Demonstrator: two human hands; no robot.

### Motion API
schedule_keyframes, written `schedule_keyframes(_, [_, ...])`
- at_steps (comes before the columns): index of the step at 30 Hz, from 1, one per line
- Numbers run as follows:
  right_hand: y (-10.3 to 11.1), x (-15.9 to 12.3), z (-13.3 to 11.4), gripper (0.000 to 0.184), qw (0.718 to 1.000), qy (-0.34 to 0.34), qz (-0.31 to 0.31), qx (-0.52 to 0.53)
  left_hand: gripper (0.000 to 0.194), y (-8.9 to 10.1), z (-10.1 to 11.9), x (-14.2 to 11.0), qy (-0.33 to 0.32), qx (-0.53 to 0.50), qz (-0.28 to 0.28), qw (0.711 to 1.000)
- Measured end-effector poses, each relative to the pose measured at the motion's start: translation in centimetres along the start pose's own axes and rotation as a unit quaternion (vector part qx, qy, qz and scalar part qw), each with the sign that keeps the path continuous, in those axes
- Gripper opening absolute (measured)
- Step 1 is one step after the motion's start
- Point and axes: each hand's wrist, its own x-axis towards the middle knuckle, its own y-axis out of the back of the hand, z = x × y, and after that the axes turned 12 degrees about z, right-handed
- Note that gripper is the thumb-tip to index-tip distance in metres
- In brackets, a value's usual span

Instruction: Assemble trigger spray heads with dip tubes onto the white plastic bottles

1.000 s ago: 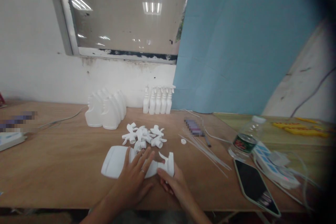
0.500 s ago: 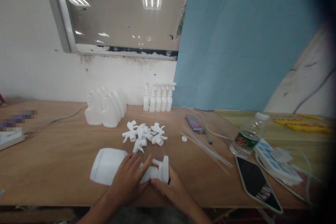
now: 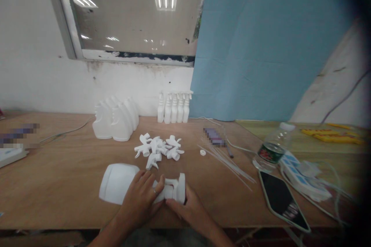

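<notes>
A white plastic bottle (image 3: 116,182) lies on its side on the wooden table (image 3: 58,185), neck pointing right. My left hand (image 3: 141,200) rests over its right half with the fingers curled on the shoulder. My right hand (image 3: 185,209) grips the white trigger spray head (image 3: 176,189) sitting at the bottle's neck. Just beyond lies a pile of loose white spray heads (image 3: 159,148).
Empty white bottles (image 3: 116,119) and finished spray bottles (image 3: 174,108) stand by the back wall. Thin dip tubes (image 3: 228,164), a small white ring (image 3: 202,153), a water bottle (image 3: 271,151), a phone (image 3: 282,200) and a power strip (image 3: 303,177) lie to the right.
The bottle has slid left and nearer to me. The spray head in my right hand has moved from beside the neck onto it, and my left fingers have curled in.
</notes>
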Motion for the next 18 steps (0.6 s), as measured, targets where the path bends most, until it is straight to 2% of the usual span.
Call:
schedule_keyframes(5, [0.9, 0.3, 0.3, 0.053, 0.998, -0.002, 0.049, 0.037, 0.075, 2.5, -0.9, 1.5, -0.012, -0.043, 0.010, 0.999])
schedule_keyframes(7, [2.2, 0.7, 0.5, 0.052, 0.996, 0.005, 0.070, 0.061, 0.083, 3.9, -2.1, 2.1, 0.010, -0.046, 0.015, 0.999])
schedule_keyframes(9, [3.7, 1.0, 0.5, 0.048, 0.990, 0.025, 0.094, 0.103, 0.093, 4.9, -3.6, 2.3, 0.054, -0.063, -0.006, 0.997])
schedule_keyframes(11, [5.0, 1.2, -0.1, 0.040, 0.981, 0.052, 0.121, 0.144, 0.087, 5.4, -5.0, 2.3, 0.092, -0.104, -0.063, 0.988])
schedule_keyframes(13, [6.0, 1.2, -1.3, 0.035, 0.972, 0.083, 0.136, 0.172, 0.069, 5.2, -6.2, 2.6, 0.124, -0.159, -0.105, 0.974])
schedule_keyframes(15, [6.5, 1.2, -2.5, 0.035, 0.968, 0.117, 0.128, 0.184, 0.056, 4.6, -7.3, 3.5, 0.170, -0.201, -0.079, 0.961])
schedule_keyframes(18, [6.8, 1.6, -3.2, 0.049, 0.968, 0.144, 0.115, 0.173, 0.054, 3.0, -9.5, 6.4, 0.234, -0.216, 0.014, 0.948])
